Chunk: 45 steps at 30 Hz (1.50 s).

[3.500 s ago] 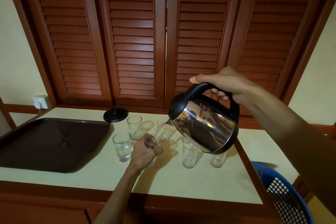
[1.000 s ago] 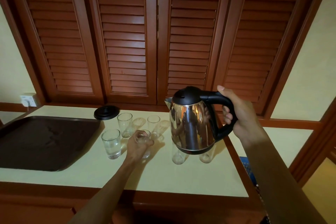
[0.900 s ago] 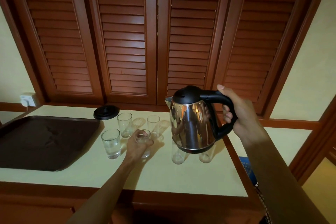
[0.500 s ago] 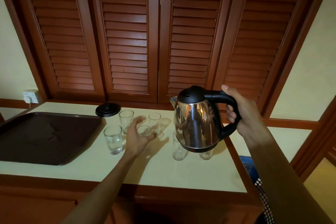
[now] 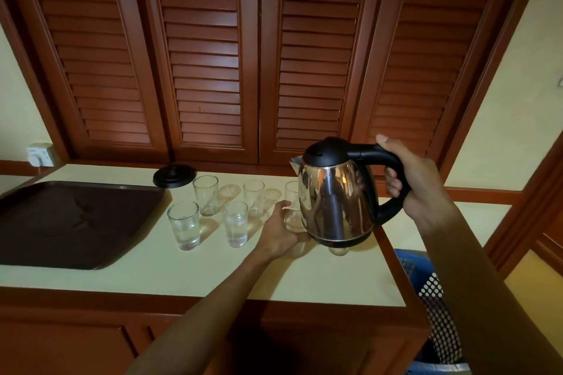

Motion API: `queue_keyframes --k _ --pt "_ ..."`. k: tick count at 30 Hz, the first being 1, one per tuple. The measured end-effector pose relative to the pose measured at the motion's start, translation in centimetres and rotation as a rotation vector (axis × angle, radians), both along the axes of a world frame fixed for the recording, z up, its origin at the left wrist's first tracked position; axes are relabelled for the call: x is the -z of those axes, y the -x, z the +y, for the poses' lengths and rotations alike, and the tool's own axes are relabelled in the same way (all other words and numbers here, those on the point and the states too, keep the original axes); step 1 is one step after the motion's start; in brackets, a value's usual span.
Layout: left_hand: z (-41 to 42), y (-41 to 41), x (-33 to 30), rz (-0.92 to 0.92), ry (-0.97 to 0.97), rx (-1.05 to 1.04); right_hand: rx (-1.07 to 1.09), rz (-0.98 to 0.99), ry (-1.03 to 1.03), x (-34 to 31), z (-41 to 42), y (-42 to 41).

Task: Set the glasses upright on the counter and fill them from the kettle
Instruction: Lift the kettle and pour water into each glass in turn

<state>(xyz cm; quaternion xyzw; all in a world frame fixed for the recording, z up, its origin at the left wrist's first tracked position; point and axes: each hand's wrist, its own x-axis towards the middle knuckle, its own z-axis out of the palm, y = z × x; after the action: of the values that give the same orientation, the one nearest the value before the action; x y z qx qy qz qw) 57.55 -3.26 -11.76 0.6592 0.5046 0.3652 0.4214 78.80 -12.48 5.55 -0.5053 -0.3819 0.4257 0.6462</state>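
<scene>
Steel kettle (image 5: 335, 201): upright in my right hand (image 5: 420, 179), fingers wrapped round its handle.
Glass (image 5: 293, 216): under the spout, gripped by my nearer left hand (image 5: 278, 234).

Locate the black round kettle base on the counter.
In the head view, the kettle base sits at the counter's back edge, left of centre, between the dark tray and the back-left glass.

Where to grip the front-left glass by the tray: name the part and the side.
Grip the front-left glass round its mid wall, coming from the near edge of the counter. It stands upright with water inside. The tray lies left, a rear glass behind and a middle glass right, so the front looks freest.
</scene>
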Motion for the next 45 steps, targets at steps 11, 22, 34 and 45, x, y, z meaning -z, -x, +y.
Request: queue_keyframes --k 11,22,34,45 --pt "0.5 -0.1 1.0 -0.155 -0.022 -0.065 -0.035 -0.175 0.072 -0.7 0.6 -1.1" --pt "0.6 1.9 -2.9 -0.067 -0.039 -0.15 -0.038 -0.513 0.095 -4.8 1.1 0.5" --pt "0.5 2.7 -3.8 -0.083 -0.035 -0.091 -0.091 -0.795 0.133 -7.6 2.8 2.9" --pt "0.5 3.7 -3.1 -0.09 -0.028 -0.068 -0.064 -0.86 0.123 -8.7 3.6 3.1"
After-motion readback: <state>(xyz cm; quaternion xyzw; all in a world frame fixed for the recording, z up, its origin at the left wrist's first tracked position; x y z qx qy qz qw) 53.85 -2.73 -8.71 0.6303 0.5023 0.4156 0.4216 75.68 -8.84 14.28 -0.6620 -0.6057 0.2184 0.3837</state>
